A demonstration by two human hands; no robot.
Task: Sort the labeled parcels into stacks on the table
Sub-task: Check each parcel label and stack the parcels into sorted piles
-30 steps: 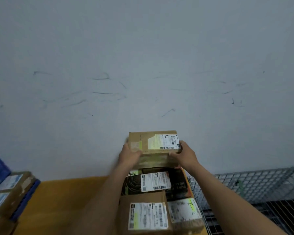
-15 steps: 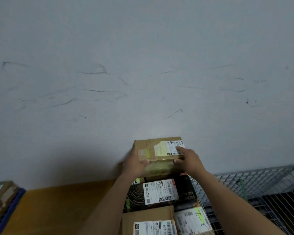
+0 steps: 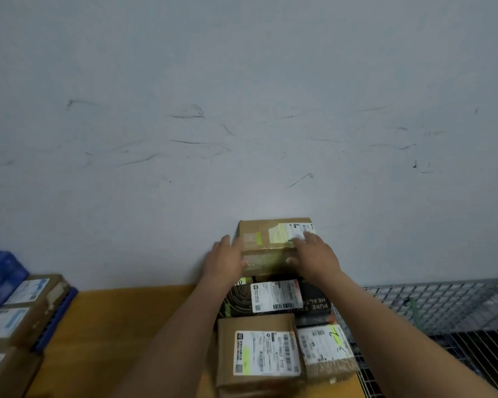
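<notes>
Steadies a brown box (image 3: 270,239), lower centre of the frame, against the wall (image 3: 242,110) just above a black parcel (image 3: 236,300) on the tabletop (image 3: 121,326), with left hand (image 3: 226,261) flat along its left side and right hand (image 3: 316,255) laid straight-fingered over its label.

A brown cardboard parcel (image 3: 266,244), with a white label and yellow-green marks on top, sits highest against the wall (image 3: 242,96), behind and above a black parcel (image 3: 239,300) bearing a white barcode label. Nearer lie a brown parcel (image 3: 259,323) with a large white label and, just right of it, a smaller parcel (image 3: 319,347) hand-marked "3-2". More labeled brown parcels (image 3: 38,308) are stacked at the surface's (image 3: 112,326) left edge.
</notes>
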